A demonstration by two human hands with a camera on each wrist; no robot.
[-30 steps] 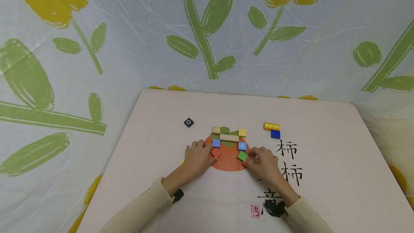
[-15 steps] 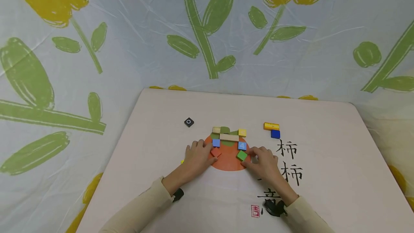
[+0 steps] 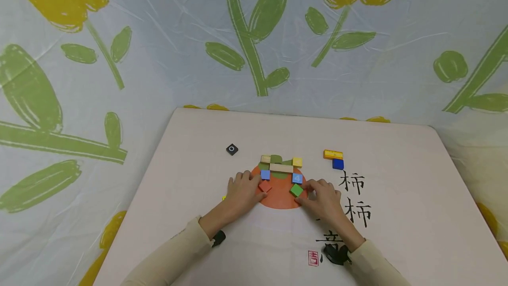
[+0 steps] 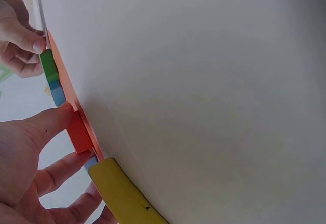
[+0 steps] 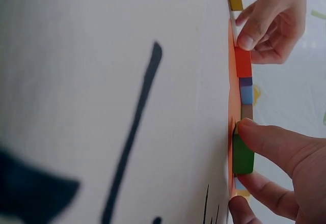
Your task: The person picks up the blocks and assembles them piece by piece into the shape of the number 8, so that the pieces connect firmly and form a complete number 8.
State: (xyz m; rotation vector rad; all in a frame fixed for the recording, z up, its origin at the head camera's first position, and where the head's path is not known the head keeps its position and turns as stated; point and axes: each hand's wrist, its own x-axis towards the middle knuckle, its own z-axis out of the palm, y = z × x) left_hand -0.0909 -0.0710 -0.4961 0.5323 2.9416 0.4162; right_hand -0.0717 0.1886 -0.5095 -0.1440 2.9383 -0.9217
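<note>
In the head view my left hand (image 3: pixel 241 191) pinches a red block (image 3: pixel 265 186) between thumb and finger on the printed orange persimmon (image 3: pixel 279 201). The left wrist view shows the thumb and a finger on opposite ends of that red block (image 4: pixel 79 132). Across from it, my right hand (image 3: pixel 325 200) pinches a green block (image 3: pixel 296 190), set diagonally; its grip shows closely around the green block (image 5: pixel 243 154) in the right wrist view. Just beyond stand two blue blocks, one left (image 3: pixel 265 174) and one marked 4 (image 3: pixel 297 178). A wooden plank-shaped block (image 3: pixel 281 168) lies behind them.
A striped wooden block (image 3: pixel 265 159) and a yellow block (image 3: pixel 297 162) flank the plank's far side. Farther left lies a black block with a white ring (image 3: pixel 232 149). Orange-yellow (image 3: pixel 333 154) and dark blue (image 3: pixel 338 163) blocks sit right. Another yellow block (image 4: pixel 125 193) is beside my left hand.
The green block has shifted very slightly left between my right fingers. My left hand and the red block hold practically the same place.
</note>
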